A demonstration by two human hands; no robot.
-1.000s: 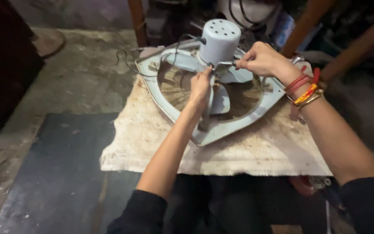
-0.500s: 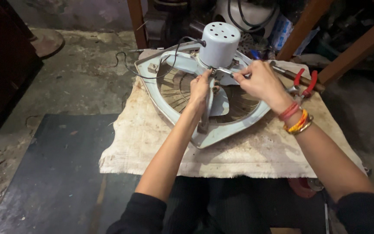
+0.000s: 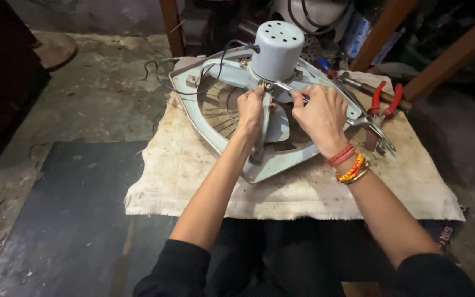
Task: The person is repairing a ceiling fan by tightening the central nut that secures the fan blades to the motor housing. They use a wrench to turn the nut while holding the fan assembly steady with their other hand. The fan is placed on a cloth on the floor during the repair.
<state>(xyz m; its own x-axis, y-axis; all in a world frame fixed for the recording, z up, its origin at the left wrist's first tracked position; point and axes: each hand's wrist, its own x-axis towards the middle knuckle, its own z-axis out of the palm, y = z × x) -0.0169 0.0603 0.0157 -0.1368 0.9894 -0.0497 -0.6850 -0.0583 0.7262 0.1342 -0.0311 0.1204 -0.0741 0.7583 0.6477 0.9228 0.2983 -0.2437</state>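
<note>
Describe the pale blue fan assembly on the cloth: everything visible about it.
The fan assembly is pale blue painted metal, a rounded frame with support arms meeting at a cylindrical motor housing whose top has small holes. It lies flat on a stained cloth, housing upward. A black wire loops from it. The left hand grips a support arm; the right hand holds a metal tool at the housing's base.

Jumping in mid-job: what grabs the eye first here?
The pale blue fan frame with its round motor housing lies on a stained cloth, centre frame. Both hands meet just below the housing: the left hand grips a strut, the right hand holds a metal tool there. Red-handled pliers lie to the right.
</note>
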